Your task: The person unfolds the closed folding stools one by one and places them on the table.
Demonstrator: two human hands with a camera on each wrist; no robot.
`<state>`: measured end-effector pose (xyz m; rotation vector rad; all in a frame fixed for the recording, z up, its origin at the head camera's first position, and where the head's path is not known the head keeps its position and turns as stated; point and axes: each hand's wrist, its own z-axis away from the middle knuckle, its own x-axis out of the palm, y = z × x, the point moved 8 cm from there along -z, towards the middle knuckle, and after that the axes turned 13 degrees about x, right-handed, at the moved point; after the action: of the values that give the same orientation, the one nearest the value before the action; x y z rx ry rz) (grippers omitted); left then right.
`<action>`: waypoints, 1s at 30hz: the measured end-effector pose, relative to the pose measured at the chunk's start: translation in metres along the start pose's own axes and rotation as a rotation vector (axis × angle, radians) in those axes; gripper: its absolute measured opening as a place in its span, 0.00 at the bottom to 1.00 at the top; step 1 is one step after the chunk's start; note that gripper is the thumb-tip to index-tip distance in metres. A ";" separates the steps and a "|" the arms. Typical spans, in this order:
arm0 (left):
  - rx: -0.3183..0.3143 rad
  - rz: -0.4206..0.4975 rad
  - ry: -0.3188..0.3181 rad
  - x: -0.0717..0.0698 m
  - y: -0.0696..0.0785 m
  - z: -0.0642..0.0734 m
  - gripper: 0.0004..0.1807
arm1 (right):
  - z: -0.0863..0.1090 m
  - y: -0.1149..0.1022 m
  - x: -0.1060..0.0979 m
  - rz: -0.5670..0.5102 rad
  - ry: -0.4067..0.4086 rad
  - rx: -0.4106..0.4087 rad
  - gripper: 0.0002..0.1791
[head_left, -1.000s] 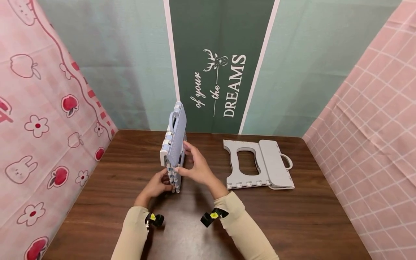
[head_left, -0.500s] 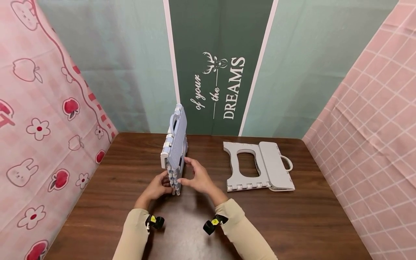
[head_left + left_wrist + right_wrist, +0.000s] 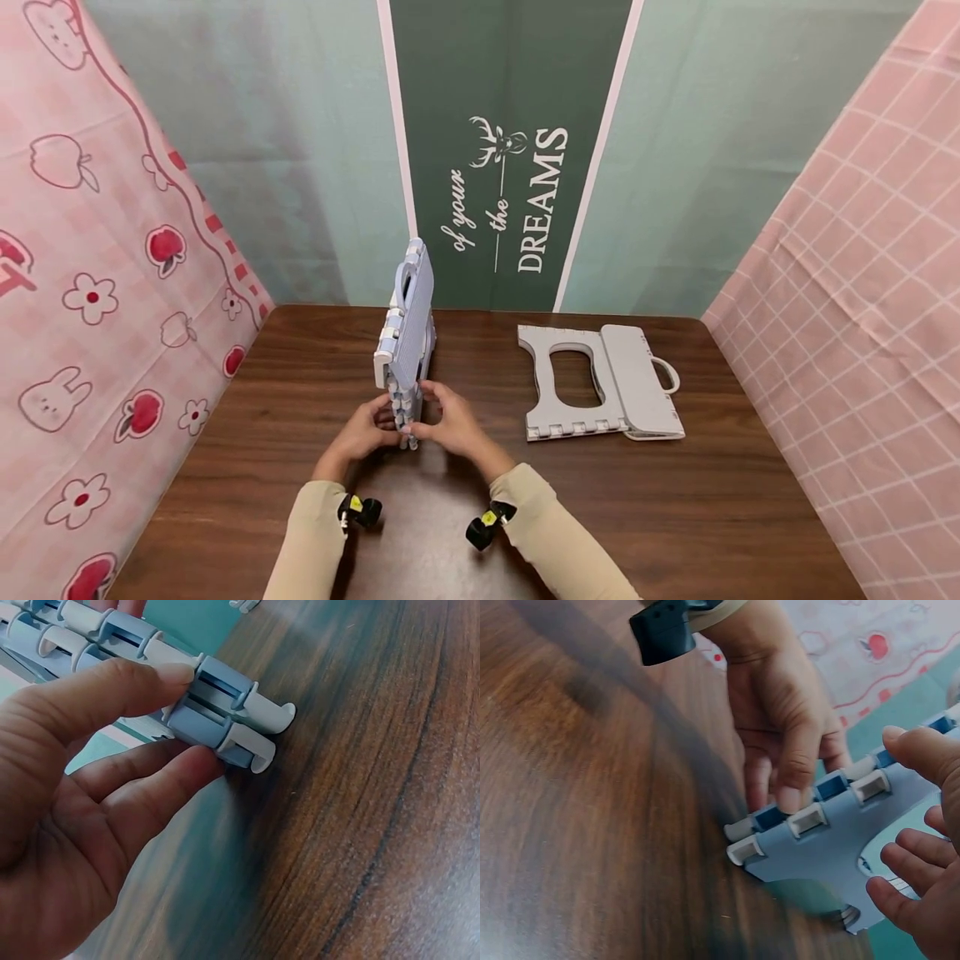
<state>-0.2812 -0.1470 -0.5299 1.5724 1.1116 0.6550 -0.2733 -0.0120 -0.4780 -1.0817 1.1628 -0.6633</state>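
A blue and white folding step stool (image 3: 411,325), folded flat, stands upright on the table, its handle toward the top. My left hand (image 3: 366,429) pinches its lower near corner. In the left wrist view the thumb (image 3: 150,679) lies over the hinged edge, with fingers underneath. My right hand (image 3: 453,425) is at the stool's right side, thumb by the hinged edge. The right wrist view shows its fingers (image 3: 919,862) spread and fairly straight beside the panel opening; whether they touch is unclear. The stool's far face is hidden.
A second folding stool (image 3: 577,425), light grey, lies flat on the wooden table (image 3: 675,517) to the right, its handle pointing right. Pink patterned cloths hang at the left (image 3: 112,292) and right (image 3: 840,275). A green printed cloth (image 3: 517,75) hangs behind.
My right hand has slid down the stool's right side, from near the upper panel toward the lower part. The left hand keeps its hold, and the stool stays upright.
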 end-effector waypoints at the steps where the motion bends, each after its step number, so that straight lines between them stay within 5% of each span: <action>1: -0.009 -0.011 0.002 0.000 0.000 0.000 0.38 | 0.000 0.000 0.001 0.001 0.002 0.001 0.39; 13: -0.040 0.004 0.031 0.000 0.001 0.000 0.38 | -0.002 -0.003 0.007 0.208 0.223 -0.077 0.24; 30: -0.019 -0.007 0.015 0.005 0.003 0.000 0.38 | 0.000 0.000 0.007 0.257 0.283 -0.054 0.24</action>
<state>-0.2781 -0.1421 -0.5277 1.5496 1.1185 0.6719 -0.2712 -0.0181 -0.4806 -0.8808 1.5418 -0.5972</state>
